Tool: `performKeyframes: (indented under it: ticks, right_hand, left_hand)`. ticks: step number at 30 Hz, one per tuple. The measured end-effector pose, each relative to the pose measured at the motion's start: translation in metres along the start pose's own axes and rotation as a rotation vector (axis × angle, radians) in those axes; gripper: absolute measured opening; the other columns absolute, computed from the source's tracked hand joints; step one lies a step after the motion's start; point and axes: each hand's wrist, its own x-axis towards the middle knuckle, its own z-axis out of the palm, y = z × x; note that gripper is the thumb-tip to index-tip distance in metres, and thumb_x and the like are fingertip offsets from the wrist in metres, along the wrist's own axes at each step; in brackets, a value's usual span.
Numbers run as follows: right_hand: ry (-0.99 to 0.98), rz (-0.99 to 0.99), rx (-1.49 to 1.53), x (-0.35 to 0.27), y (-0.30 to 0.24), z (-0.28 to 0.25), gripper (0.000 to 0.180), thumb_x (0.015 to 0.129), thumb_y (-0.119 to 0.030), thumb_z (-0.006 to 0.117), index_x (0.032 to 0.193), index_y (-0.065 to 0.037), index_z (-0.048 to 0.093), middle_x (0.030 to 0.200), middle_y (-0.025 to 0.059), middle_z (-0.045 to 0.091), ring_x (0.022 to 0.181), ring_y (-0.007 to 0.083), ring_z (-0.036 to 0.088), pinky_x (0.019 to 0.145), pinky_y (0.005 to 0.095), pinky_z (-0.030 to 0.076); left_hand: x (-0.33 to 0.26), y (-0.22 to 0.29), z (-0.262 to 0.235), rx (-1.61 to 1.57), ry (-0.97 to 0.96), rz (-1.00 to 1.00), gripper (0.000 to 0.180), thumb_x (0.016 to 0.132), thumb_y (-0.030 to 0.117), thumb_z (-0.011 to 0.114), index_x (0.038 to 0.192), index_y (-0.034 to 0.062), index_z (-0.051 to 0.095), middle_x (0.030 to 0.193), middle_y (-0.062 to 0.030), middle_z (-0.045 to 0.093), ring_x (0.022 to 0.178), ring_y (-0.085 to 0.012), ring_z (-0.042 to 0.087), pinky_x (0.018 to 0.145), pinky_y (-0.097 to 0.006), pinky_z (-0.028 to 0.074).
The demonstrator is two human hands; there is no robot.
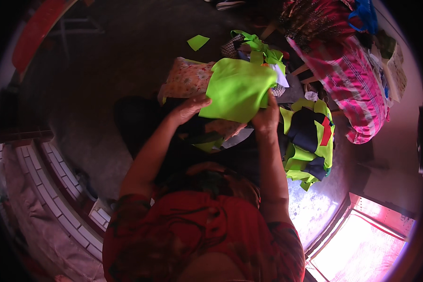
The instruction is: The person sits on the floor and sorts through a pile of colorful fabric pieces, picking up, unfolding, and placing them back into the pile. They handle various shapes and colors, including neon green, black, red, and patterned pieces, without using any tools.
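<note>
A lime-green piece of fabric is stretched out between my two hands, above my lap. My left hand pinches its lower left edge. At the right edge, my right hand grips it, with some fingers hidden by the cloth. Behind the piece, to the left, lies a floral-patterned cloth bundle or cushion. Below the held piece, a few green and grey scraps rest on my lap, partly in shadow.
A heap of lime-green and dark fabric pieces stands to my right. More scraps pile up ahead. One green scrap lies on the floor. Pink checked cloth drapes at the far right. A bright doorway is at lower right.
</note>
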Motion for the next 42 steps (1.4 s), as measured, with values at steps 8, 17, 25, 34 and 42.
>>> performKeyframes:
  ticks: [8, 17, 25, 34, 42]
  right_hand:
    - [-0.016, -0.429, -1.226, 0.026, 0.046, -0.097, 0.036, 0.091, -0.016, 0.056, 0.124, -0.003, 0.051, 0.115, 0.0099, 0.06, 0.105, 0.0242, 0.058, 0.091, 0.0335, 0.046]
    - [0.265, -0.506, -0.984, 0.033, 0.041, -0.076, 0.047, 0.079, 0.003, 0.053, 0.125, -0.001, 0.049, 0.11, 0.0093, 0.061, 0.1, 0.0217, 0.058, 0.087, 0.0328, 0.045]
    - [0.502, -0.42, -0.993, 0.048, 0.055, -0.11, 0.061, 0.076, -0.001, 0.056, 0.135, -0.003, 0.04, 0.126, 0.0199, 0.051, 0.113, 0.0286, 0.052, 0.095, 0.035, 0.041]
    - [0.193, -0.829, -2.102, 0.027, 0.067, -0.07, 0.062, 0.073, -0.008, 0.065, 0.132, -0.014, 0.048, 0.148, 0.0196, 0.027, 0.136, 0.0392, 0.027, 0.109, 0.0498, 0.024]
    - [0.103, -0.385, -2.288, 0.018, 0.09, -0.088, 0.054, 0.081, -0.023, 0.061, 0.134, -0.018, 0.048, 0.144, 0.0165, 0.035, 0.133, 0.0356, 0.033, 0.102, 0.0602, 0.024]
  left_hand:
    - [0.021, -0.017, 0.009, 0.21, 0.243, -0.103, 0.055, 0.086, 0.019, 0.065, 0.134, 0.0026, 0.045, 0.124, -0.0076, 0.057, 0.11, -0.0166, 0.054, 0.097, -0.029, 0.04]
    - [0.024, -0.02, 0.019, 0.369, 0.314, 0.068, 0.066, 0.084, -0.007, 0.053, 0.145, 0.0103, 0.033, 0.108, -0.0058, 0.064, 0.095, -0.0093, 0.057, 0.085, -0.026, 0.044]
    - [0.03, -0.035, 0.011, 0.426, 0.388, 0.089, 0.074, 0.084, -0.01, 0.053, 0.148, 0.0123, 0.025, 0.107, -0.0065, 0.065, 0.091, -0.0092, 0.056, 0.081, -0.025, 0.045]
    - [0.025, -0.03, 0.013, 0.572, 0.278, 0.036, 0.05, 0.084, -0.007, 0.055, 0.132, 0.0058, 0.05, 0.115, -0.0048, 0.061, 0.09, -0.009, 0.055, 0.081, -0.024, 0.045]
    - [0.019, -0.036, 0.001, 0.588, 0.226, -0.019, 0.038, 0.085, -0.002, 0.057, 0.123, 0.0035, 0.058, 0.1, -0.003, 0.062, 0.077, -0.0077, 0.055, 0.071, -0.026, 0.052]
